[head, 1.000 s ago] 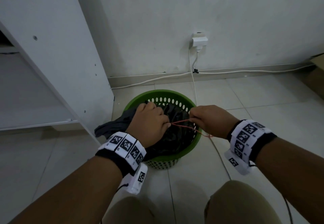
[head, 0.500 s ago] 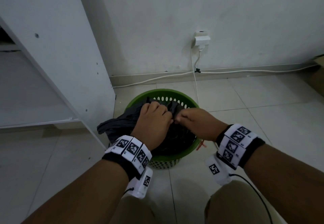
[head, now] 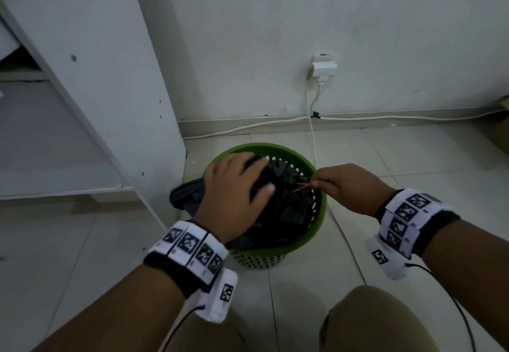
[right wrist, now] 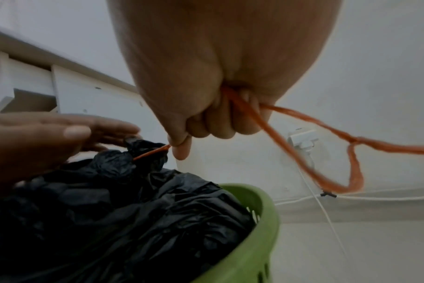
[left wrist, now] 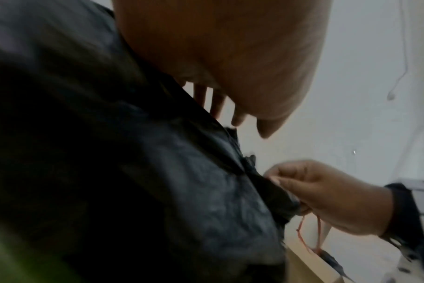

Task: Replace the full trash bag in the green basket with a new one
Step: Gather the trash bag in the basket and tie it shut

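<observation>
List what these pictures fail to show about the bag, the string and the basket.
- Bag contents: opaque black plastic, every view.
- Whether the string is knotted round the neck: crumpled plastic covers it, right wrist view.
- Basket near-left rim: left hand covers it, head view.
- String's far end: cut off at the right wrist view's edge.
- Bag surface, left wrist view: dark, blurred.

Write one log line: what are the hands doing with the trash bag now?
step: tying bag | left hand: open, over black trash bag | right hand: pinches orange string | green basket: bag inside

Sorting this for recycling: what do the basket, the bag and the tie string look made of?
Green basket: moulded plastic, smooth rim, perforated wall. Black bag: thin crinkled plastic film, faintly glossy. Orange string: fibrous, perhaps plastic raffia.
</observation>
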`<state>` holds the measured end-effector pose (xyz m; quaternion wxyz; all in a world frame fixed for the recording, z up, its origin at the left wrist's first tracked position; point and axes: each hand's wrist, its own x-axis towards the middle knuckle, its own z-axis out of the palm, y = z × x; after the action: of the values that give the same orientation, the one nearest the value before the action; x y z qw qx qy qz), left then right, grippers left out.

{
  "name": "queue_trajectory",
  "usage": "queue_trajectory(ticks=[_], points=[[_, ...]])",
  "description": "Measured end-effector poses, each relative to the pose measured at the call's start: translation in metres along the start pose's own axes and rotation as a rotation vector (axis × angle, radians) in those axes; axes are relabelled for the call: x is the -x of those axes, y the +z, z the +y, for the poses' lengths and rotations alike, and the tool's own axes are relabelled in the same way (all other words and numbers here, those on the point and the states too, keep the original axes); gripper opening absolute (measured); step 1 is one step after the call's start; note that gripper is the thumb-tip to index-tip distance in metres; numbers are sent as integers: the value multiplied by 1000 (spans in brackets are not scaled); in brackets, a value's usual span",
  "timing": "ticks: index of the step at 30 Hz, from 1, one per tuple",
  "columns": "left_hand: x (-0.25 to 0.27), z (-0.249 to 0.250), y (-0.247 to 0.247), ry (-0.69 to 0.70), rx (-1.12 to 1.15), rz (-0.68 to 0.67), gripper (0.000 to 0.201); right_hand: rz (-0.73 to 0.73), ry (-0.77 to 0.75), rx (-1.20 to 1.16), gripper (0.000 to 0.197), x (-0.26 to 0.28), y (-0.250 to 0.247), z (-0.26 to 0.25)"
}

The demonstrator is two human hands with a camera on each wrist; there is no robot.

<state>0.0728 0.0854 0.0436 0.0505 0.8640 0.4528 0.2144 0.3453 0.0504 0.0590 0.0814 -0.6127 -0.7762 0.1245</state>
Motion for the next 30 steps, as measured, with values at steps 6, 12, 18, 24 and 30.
queue_trajectory(ticks=[6, 12, 18, 24, 30], points=[[33, -70, -17, -578, 268, 249, 54, -23, 55, 170, 29, 0, -7, 10], [26, -61, -30, -1048, 1087, 1, 23, -56, 84, 431, 32, -14, -8, -3], [18, -70, -15, -892, 881, -43, 18, -73, 210, 543, 35, -21, -8, -14], [23, -41, -28, -555, 616, 176, 23, 160, 88, -101, 69, -42, 3, -67], [38, -35, -41, -340, 872, 280, 17, 52, -169, -303, 70, -46, 15, -137]])
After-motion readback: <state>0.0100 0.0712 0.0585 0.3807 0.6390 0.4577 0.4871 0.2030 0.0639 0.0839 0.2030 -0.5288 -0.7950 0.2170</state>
